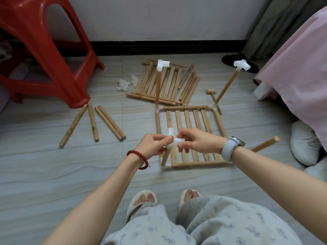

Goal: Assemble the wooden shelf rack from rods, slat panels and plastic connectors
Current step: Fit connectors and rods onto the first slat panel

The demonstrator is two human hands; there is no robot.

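Both hands pinch one white plastic connector: the left hand holds it from the left with thumb and fingers curled round it, and the right hand grips its right-pointing socket between thumb and fingertips. The connector sits on top of the near-left upright rod, whose long axis rises from the near-left corner of the slat panel and leans slightly right as it goes up. One socket of the connector points up and away, another points right.

The panel lies flat on the tiled floor in the middle of the scene, its slats running near to far inside a frame of rods joined by corner connectors. Two more uprights stand at its far corners: the far-left rod is nearly vertical, the far-right rod tilts right, and each carries a white connector on top. At the near-right corner a rod angles out to the right.

Beyond the panel lies a stack of spare slat panels and rods, with loose white connectors just to its left. Four loose rods lie on the left, near a red plastic stool. A small wooden mallet lies beside the far-right upright. No writing or label can be read anywhere.
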